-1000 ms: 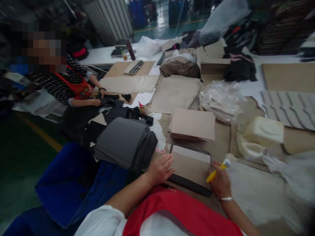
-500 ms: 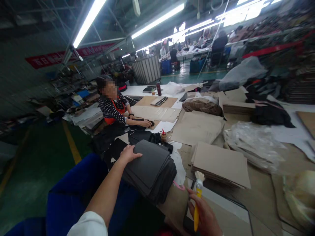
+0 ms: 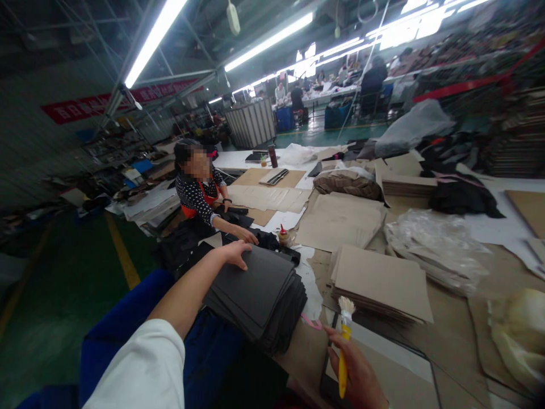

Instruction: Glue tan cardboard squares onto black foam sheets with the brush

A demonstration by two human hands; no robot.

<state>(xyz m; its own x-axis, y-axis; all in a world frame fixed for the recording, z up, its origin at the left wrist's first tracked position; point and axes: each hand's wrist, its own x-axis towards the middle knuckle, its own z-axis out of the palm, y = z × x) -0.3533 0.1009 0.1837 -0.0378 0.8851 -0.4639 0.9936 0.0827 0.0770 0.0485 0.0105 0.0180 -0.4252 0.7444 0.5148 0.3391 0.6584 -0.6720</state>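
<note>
My left hand [image 3: 235, 253] reaches over the near-left part of a stack of dark grey sheets [image 3: 259, 284], thumb and fingers spread apart at the top sheet's far edge. In my right hand [image 3: 357, 366] is a paintbrush [image 3: 344, 352] with a yellow handle, its pale bristles pointing up and away. Beneath that hand lies a dark-edged panel with a beige board [image 3: 395, 363] and a whitish strip along it. A pink loop [image 3: 311, 321] sits between the grey stack and my right hand.
Across the table a co-worker [image 3: 200, 187] reaches toward black pieces beyond the stack. A red-tipped glue bottle [image 3: 284, 235] stands behind it. To the right are a beige board stack [image 3: 383, 281] and crumpled clear plastic [image 3: 438, 247]. A blue bin [image 3: 123, 324] is at lower left.
My left hand has moved forward along the far edge of the grey stack. The co-worker's hand has come nearer to it. My right hand with the paintbrush has barely moved.
</note>
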